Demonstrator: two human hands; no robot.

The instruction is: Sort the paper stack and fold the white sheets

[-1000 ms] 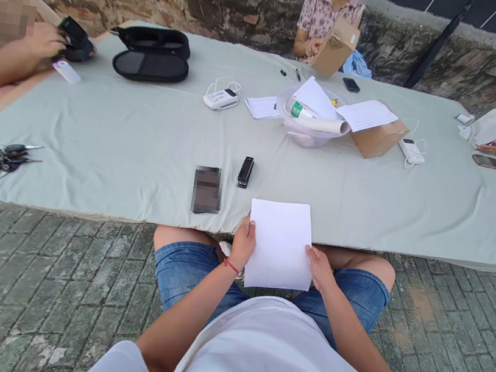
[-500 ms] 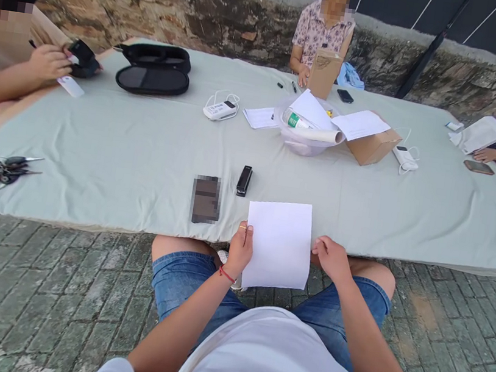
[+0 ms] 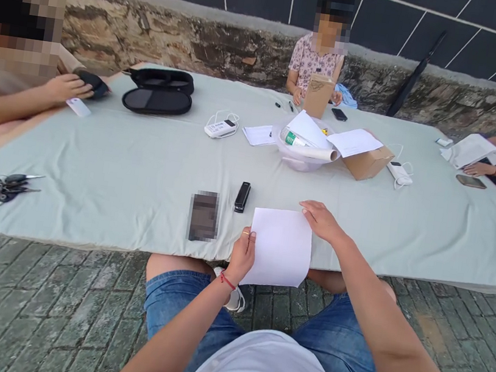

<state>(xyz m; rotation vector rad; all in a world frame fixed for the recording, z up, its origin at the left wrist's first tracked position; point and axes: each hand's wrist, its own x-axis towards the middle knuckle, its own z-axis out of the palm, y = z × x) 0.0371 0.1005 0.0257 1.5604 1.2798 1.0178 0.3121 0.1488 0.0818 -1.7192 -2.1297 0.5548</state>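
A blank white sheet of paper [image 3: 280, 247] hangs half over the near edge of the table [image 3: 139, 171], which is covered in pale green cloth. My left hand [image 3: 242, 254] pinches the sheet's left edge, fingers closed on it. My right hand [image 3: 321, 219] reaches forward over the sheet's far right corner, fingers stretched out and touching or just above the paper. A dark phone [image 3: 204, 215] and a small black device [image 3: 242, 196] lie just left of the sheet.
A bunch of keys [image 3: 4, 187] lies at the near left. Farther off are a black open case [image 3: 158, 92], a white device with cable [image 3: 220, 126], a bowl [image 3: 303, 150] holding paper and a bottle, and a cardboard box [image 3: 366, 161]. Three other people sit around the table.
My right hand has left the sheet's lower right edge and moved forward to its far right corner. The camera has tilted up, showing more of the wall.
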